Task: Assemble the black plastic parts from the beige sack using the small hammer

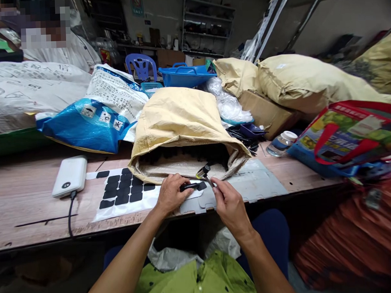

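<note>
Through my head view, one open yellow sack (181, 108) holds dark pieces (215, 154) I can't count; left of it lie one power bank (70, 174) and one white sheet (148, 202) of dark pads, right of it one jar (279, 145). Just before its mouth, my left hand (172, 192) pinches one black part (191, 186), while my right hand (228, 201) grips one hammer-like tool (204, 172).

Just beyond the hands (172, 193), on the bench (34, 212): sack (181, 113); behind it, tub (185, 79). Left of the hands: sheet (149, 201), then power bank (69, 178). Well right: jar (280, 144), then tote (349, 132). In the right hand (230, 201): tool (202, 172), at the sack's mouth.
</note>
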Available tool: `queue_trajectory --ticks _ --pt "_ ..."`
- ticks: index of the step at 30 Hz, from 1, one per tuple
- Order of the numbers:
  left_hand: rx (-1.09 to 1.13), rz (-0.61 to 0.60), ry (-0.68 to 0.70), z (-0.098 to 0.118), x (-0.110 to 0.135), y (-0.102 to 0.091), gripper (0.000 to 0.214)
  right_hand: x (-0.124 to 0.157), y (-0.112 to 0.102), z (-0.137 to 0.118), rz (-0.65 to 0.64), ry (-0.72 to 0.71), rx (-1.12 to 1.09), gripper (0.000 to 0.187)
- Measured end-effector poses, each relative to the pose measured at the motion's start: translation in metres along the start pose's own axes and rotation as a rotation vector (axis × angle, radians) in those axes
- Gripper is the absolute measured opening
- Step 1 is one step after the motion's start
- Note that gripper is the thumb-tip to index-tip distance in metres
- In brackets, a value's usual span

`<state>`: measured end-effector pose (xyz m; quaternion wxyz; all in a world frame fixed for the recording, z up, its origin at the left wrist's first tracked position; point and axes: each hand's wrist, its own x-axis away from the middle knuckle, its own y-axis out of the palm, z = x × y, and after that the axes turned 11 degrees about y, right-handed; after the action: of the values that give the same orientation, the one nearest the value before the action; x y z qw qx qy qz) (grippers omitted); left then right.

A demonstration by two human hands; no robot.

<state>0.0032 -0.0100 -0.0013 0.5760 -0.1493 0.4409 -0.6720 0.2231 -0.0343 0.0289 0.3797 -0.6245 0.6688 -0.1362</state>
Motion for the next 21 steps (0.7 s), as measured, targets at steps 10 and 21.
queue_trajectory --ticks 10,21 --pt "0.002 -0.01 -0.013 -0.001 0.0 0.001 0.018 0.023 0.008 0.0 -0.042 -0.035 0.125 0.042" --pt "0.002 0.011 -0.003 0.002 0.0 -0.001 0.016 0.025 0.015 -0.011 -0.083 -0.063 0.166 0.042"
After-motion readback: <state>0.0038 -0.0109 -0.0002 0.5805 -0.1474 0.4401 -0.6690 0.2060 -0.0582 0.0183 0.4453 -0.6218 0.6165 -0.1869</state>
